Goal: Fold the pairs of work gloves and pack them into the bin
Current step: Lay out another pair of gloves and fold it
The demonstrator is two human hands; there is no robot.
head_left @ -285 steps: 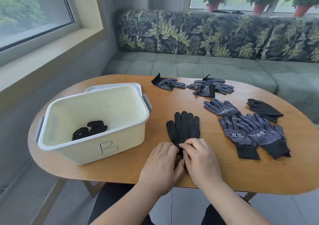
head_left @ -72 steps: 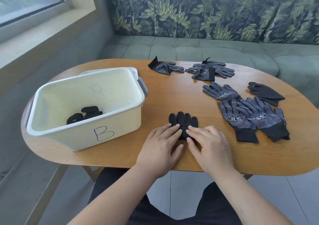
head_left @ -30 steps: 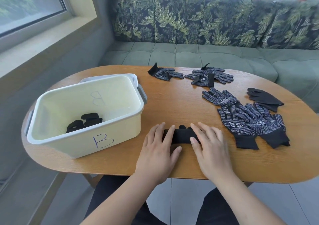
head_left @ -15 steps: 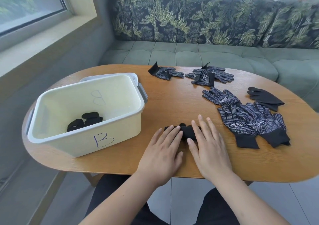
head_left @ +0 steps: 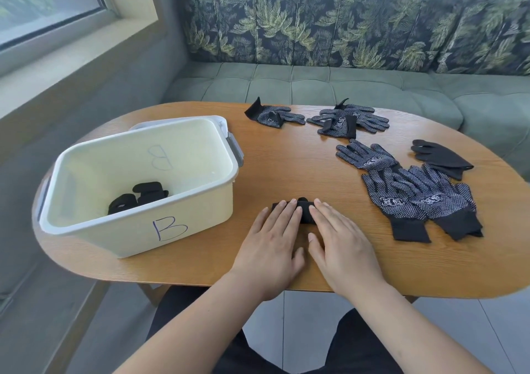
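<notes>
A folded pair of plain black gloves (head_left: pixel 305 214) lies near the table's front edge, mostly covered by my fingers. My left hand (head_left: pixel 272 243) and my right hand (head_left: pixel 339 243) rest flat on it side by side, fingers extended, pressing down. Left of them stands the cream bin (head_left: pixel 183 227) marked "B", with one folded black pair (head_left: pixel 139 197) inside. Dotted gloves (head_left: pixel 413 195) lie spread to the right, with a single dotted glove (head_left: pixel 364 157) just behind them.
At the table's far side lie a dotted glove (head_left: pixel 272 115) and a small heap of dotted gloves (head_left: pixel 348 119). A plain black pair (head_left: pixel 441 158) sits at the right. Behind the oval wooden table (head_left: pixel 286 161) runs a green sofa (head_left: pixel 315 83); a window sill is on the left.
The black pair, flat with fingers spread earlier, is now folded into a short bundle. Both my hands have slid forward over it and lie flat on top.
</notes>
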